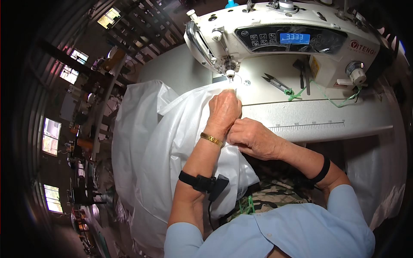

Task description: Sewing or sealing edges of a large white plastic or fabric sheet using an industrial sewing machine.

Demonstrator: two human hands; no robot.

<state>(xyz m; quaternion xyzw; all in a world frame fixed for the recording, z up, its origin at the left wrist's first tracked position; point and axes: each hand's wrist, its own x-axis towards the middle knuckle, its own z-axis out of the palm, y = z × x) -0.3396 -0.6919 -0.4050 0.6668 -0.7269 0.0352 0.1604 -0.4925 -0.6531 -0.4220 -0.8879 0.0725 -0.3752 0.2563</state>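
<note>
Glossy white fabric [172, 150] drapes over the left of the sewing machine bed and down into my lap. Its edge runs up under the needle area [230, 75] of a white sewing machine [258, 23]. Close in front of the needle, my left hand [225, 109] is closed on the fabric, fingers together and fingertips partly hidden. Just below and right of it, my right hand [254, 137] pinches the fabric's edge, its knuckles bent and near my left wrist.
On the machine bed right of the needle lie thread snips [276, 83] with green thread and a dark-handled tool [300, 71]. A ruler scale [307, 126] runs along the front edge. A lit control panel [292, 38] is on the machine arm. Cluttered racks stand at left.
</note>
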